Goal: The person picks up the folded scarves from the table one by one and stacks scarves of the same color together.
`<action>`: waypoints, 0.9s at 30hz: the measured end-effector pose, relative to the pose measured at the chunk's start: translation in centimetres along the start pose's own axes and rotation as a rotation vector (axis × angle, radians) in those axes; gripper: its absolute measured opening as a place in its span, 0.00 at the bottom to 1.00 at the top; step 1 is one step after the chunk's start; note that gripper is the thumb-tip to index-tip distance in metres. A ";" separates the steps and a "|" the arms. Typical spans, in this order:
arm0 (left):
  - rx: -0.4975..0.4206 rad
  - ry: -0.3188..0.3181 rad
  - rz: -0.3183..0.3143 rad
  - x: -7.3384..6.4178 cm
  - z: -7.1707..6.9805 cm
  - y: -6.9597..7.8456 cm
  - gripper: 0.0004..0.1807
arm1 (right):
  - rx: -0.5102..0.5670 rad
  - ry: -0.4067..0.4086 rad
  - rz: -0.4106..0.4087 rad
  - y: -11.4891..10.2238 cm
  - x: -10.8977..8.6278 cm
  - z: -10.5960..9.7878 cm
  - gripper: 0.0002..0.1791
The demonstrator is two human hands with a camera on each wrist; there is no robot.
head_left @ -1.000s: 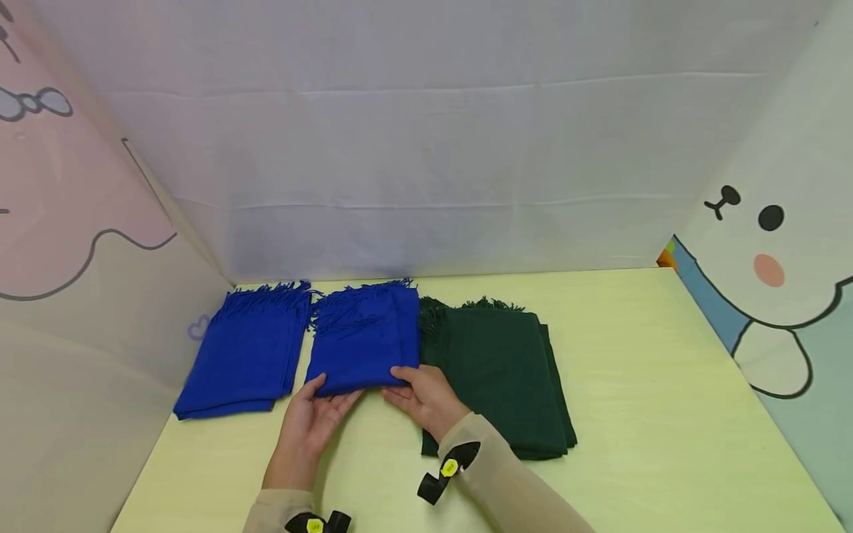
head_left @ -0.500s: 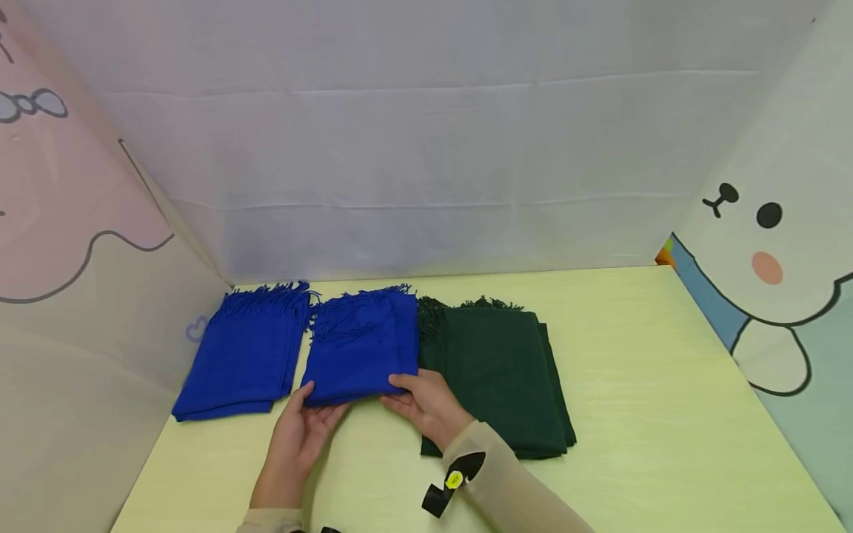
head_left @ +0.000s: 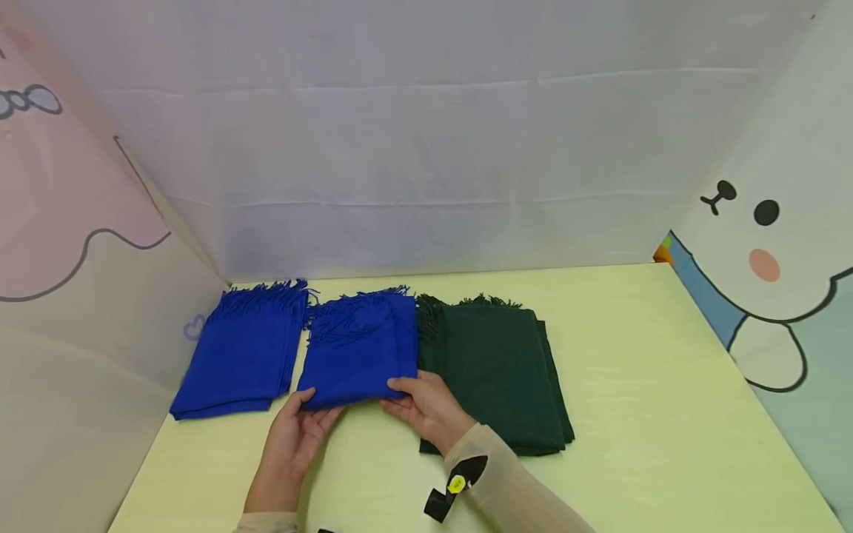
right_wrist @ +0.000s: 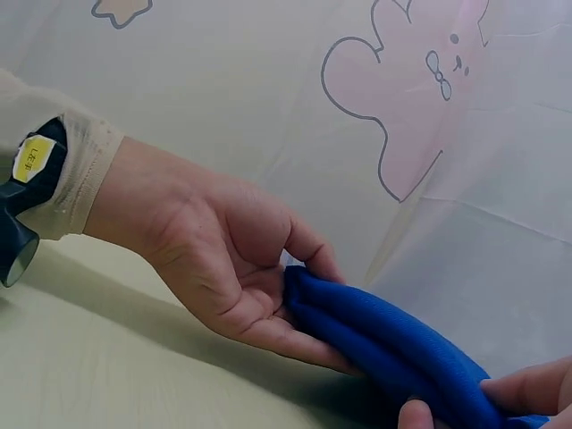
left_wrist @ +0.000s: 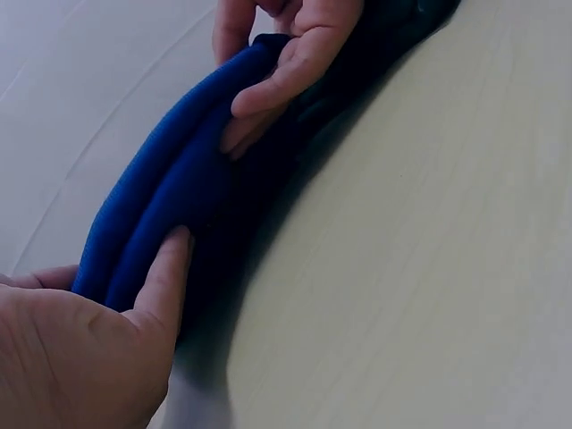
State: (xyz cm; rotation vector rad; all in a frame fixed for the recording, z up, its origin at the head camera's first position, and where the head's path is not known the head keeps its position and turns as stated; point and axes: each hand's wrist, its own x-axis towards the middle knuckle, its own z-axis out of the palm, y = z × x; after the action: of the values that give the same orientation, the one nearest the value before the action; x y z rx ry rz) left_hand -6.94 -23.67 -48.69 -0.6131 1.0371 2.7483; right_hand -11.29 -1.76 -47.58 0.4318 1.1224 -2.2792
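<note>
A folded blue scarf [head_left: 360, 363] with fringe at its far end lies in the middle of the group, its near edge raised off the table. My left hand [head_left: 296, 433] grips the near left corner, thumb on top and fingers beneath. At the near right corner my right hand [head_left: 429, 407] pinches the fold the same way. In the left wrist view the fold of the blue scarf [left_wrist: 152, 206] hangs in a thick double layer between both hands. To the left lies another folded blue scarf [head_left: 240, 363]. A folded dark green scarf [head_left: 496, 377] lies to the right, partly behind my right hand.
The pale yellow table [head_left: 640, 385] extends to the right of the scarves and toward me. A white cloth wall [head_left: 426, 163] stands behind it. Printed cartoon panels close off the left and the right [head_left: 800, 296] sides.
Both hands have drawn the near edge of the middle blue scarf slightly toward me, the left hand also a little leftward. The other two scarves have stayed put.
</note>
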 end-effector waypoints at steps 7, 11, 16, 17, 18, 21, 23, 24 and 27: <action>0.018 -0.012 0.010 -0.8 -0.3 -0.2 0.28 | -0.085 -0.007 -0.023 0.5 -1.3 0.0 0.27; 0.046 0.000 0.009 -1.3 -0.5 -0.4 0.30 | -0.107 -0.017 -0.019 0.7 -1.9 0.0 0.26; 0.098 0.012 0.010 -1.9 -0.9 -0.5 0.28 | -0.137 -0.030 -0.014 1.1 -2.6 -0.1 0.26; 0.113 0.016 0.011 -2.1 -1.0 -0.5 0.27 | -0.142 -0.030 -0.014 1.2 -2.7 -0.1 0.26; 0.122 0.026 0.006 -2.2 -1.1 -0.5 0.26 | -0.148 -0.031 -0.014 1.4 -2.8 -0.2 0.26; 0.150 0.059 -0.005 -2.7 -1.3 -0.5 0.27 | -0.154 -0.030 -0.005 1.8 -3.2 -0.3 0.25; 0.163 0.078 -0.011 -2.9 -1.4 -0.5 0.29 | -0.162 -0.033 -0.009 2.1 -3.4 -0.4 0.25; 0.170 0.086 -0.015 -3.0 -1.5 -0.5 0.30 | -0.171 -0.034 -0.013 2.3 -3.5 -0.4 0.25; 0.209 0.105 -0.019 -3.3 -1.6 -0.6 0.31 | -0.206 -0.033 -0.031 2.7 -3.6 -0.5 0.25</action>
State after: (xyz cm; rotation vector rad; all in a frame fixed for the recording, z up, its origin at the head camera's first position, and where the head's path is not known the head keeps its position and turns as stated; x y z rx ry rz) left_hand -3.34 -24.24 -48.71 -0.7356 1.3121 2.5697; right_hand -6.78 -1.49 -47.67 0.2969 1.3389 -2.1606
